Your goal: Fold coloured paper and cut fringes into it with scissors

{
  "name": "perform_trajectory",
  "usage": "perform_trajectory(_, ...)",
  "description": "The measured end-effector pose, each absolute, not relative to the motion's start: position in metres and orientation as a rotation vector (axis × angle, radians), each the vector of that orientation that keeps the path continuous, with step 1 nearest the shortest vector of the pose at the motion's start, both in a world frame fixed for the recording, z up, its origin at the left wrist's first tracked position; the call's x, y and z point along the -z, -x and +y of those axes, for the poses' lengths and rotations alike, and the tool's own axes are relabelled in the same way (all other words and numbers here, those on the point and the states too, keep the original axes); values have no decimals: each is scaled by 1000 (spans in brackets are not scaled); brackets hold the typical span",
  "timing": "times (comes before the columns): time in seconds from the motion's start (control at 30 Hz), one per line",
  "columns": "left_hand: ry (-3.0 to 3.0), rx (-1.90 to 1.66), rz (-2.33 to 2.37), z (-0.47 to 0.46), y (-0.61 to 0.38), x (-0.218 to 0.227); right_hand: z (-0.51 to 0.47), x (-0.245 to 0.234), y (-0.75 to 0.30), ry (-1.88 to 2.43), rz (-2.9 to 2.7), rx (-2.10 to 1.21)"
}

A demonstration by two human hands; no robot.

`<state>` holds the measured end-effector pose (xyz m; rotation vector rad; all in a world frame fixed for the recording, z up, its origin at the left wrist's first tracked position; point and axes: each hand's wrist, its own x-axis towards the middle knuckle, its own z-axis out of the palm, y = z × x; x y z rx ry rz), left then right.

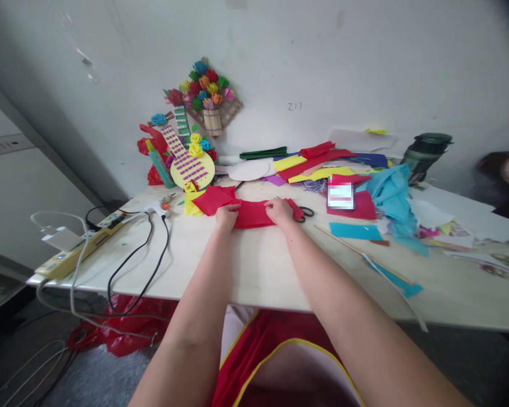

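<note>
A strip of red crepe paper (254, 213) lies stretched across the table between my two hands. My left hand (228, 217) is closed on its left part, fingers pressed to the paper. At the right part, my right hand (279, 211) pinches the same strip, with the thumb side toward the middle. Another red piece (214, 199) lies just beyond my left hand, overlapping some yellow paper (192, 204). Black-handled scissors (307, 212) rest right of my right hand, their blades hidden beneath the red paper.
Left stand a power strip (82, 246) with loose cables and a white glue gun (156, 207). Behind are a paper-flower guitar (193, 169), a green glue bottle (161, 164) and coloured paper (318, 164). Right lie a wooden stick (343, 244), blue scraps (354, 230) and a dark bottle (424, 157).
</note>
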<state>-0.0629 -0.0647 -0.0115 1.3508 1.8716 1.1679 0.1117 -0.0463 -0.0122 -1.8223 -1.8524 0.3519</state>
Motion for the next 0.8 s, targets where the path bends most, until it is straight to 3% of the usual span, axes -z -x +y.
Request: perform_trajectory(0.8, -1254, -1210, 1860, -62, 63, 11, -42, 20, -113, 1794, -1918, -280)
